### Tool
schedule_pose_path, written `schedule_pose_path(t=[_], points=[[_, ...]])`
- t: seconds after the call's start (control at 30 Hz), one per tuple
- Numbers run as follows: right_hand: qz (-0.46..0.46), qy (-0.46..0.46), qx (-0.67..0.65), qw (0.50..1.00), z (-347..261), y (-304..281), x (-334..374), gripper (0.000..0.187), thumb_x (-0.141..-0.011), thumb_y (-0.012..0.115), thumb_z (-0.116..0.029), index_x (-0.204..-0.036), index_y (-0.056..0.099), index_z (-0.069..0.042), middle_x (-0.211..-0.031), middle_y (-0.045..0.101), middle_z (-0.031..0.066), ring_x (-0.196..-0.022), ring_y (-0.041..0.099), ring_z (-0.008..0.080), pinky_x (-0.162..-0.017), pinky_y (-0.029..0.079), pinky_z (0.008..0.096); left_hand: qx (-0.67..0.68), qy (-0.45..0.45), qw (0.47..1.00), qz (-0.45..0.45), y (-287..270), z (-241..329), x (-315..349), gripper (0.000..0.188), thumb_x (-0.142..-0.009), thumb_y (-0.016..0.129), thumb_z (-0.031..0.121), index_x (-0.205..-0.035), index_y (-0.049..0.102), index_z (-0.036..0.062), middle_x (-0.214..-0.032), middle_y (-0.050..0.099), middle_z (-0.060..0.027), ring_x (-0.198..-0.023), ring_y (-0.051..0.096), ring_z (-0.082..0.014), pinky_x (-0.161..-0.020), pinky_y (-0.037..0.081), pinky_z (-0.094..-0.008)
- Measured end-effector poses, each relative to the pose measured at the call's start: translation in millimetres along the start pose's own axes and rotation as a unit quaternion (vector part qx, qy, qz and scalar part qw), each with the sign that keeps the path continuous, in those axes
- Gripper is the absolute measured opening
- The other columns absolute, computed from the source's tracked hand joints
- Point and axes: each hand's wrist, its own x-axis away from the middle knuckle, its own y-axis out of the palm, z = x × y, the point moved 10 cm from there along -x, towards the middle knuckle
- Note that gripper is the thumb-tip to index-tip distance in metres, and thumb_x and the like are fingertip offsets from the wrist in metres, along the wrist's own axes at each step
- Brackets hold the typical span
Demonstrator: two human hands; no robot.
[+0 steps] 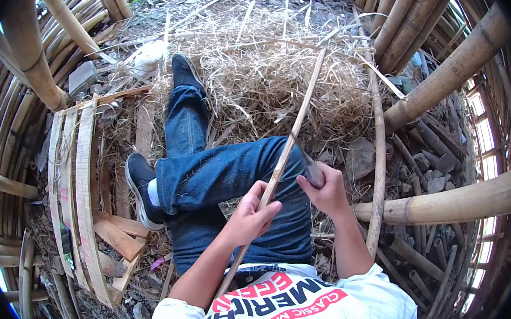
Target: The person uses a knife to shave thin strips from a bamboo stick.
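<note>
A long, thin bamboo strip (307, 106) runs slantwise from my waist up past my raised knee. My left hand (251, 216) is closed around its lower part. In my right hand (327, 191), a knife (312, 170) is gripped by its rounded, greyish handle. Its narrow, dark blade points up and left, close beside the strip over my bent leg; whether the edge touches the strip I cannot tell. My legs, in blue jeans (226, 171), are crossed under both hands.
A heap of curly bamboo shavings (297, 83) lies beyond my legs. Pale wooden slats (82, 193) stand at the left, with wood offcuts (119, 235) beside them. Thick bamboo poles (454, 203) reach in from the right, near my right arm. Stones (437, 183) and bamboo pieces lie there.
</note>
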Motion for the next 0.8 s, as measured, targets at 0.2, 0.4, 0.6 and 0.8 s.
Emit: schedule_pose_path(t=[0.2,0.4,0.6,0.8], points=[[-0.034,0.023,0.184,0.982,34,-5,-20,0.031,-0.080,0.072,-0.031,-0.073,0.058,-0.005,-0.061,0.061,0.0161,-0.063,0.063,0.0377,-0.057,0.049,0.0451,-0.060,-0.090,0.994,0.007,-24,-44,-19,0.019,-0.102,0.039,0.022,-0.113,0.044,0.0070,-0.068,0.036,0.0037,-0.047,0.032,-0.0050,-0.038,0.027,-0.0211],[-0.092,0.076,0.248,0.961,87,-12,-34,0.030,-0.081,0.071,-0.034,-0.080,0.060,-0.006,-0.073,0.065,0.0164,-0.072,0.064,0.0385,-0.065,0.051,0.0474,-0.118,-0.111,0.986,0.037,-30,-53,-28,0.026,-0.102,0.038,0.023,-0.116,0.050,0.0033,-0.070,0.040,0.0026,-0.055,0.038,-0.0069,-0.050,0.034,-0.0252],[-0.145,0.128,0.215,0.957,99,-4,-39,0.029,-0.075,0.071,-0.033,-0.076,0.066,-0.005,-0.073,0.065,0.0188,-0.074,0.065,0.0387,-0.069,0.052,0.0452,-0.185,-0.073,0.979,0.051,-35,-50,-36,0.029,-0.102,0.039,0.024,-0.114,0.051,0.0002,-0.069,0.043,0.0008,-0.063,0.044,-0.0097,-0.058,0.040,-0.0282],[-0.145,0.156,0.274,0.938,117,7,-46,0.024,-0.075,0.062,-0.026,-0.075,0.070,-0.004,-0.076,0.065,0.0230,-0.077,0.065,0.0412,-0.075,0.054,0.0472,-0.349,-0.015,0.935,0.060,-35,-32,-38,0.031,-0.097,0.053,0.028,-0.110,0.052,0.0001,-0.064,0.044,-0.0002,-0.054,0.042,-0.0096,-0.050,0.037,-0.0285]])
